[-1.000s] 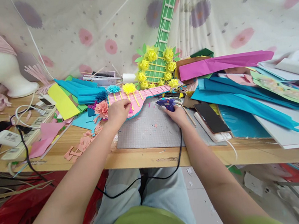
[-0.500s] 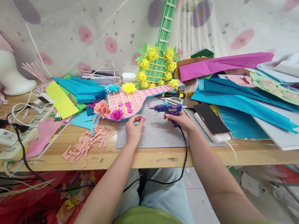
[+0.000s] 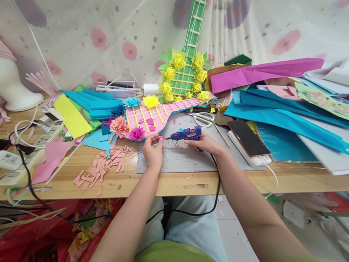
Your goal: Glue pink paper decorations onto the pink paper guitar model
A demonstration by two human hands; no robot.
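Note:
Between the fingertips of my left hand [image 3: 153,152] is a small magenta paper piece [image 3: 162,138]. My right hand [image 3: 205,143] is wrapped round a blue hot glue gun [image 3: 187,134], its nozzle pointing left at the paper piece, touching or very close. Just beyond my left hand lies a pink paper guitar [image 3: 137,117] with yellow strips, magenta scraps and paper flowers along its left end; a magenta flower [image 3: 137,133] sits nearest. Beneath both hands is a grey cutting mat [image 3: 178,163].
A green guitar [image 3: 191,40] with yellow roses leans at the back. Peach paper scraps [image 3: 100,169] lie left of the mat. Scissors [image 3: 203,119], a phone [image 3: 249,137] and blue paper [image 3: 286,114] are on the right. The glue gun's black cord [image 3: 217,185] hangs over the table edge.
My right hand has moved the glue gun left and slightly down, bringing its nozzle to the magenta piece. My left hand has shifted slightly left. The scissors show more fully.

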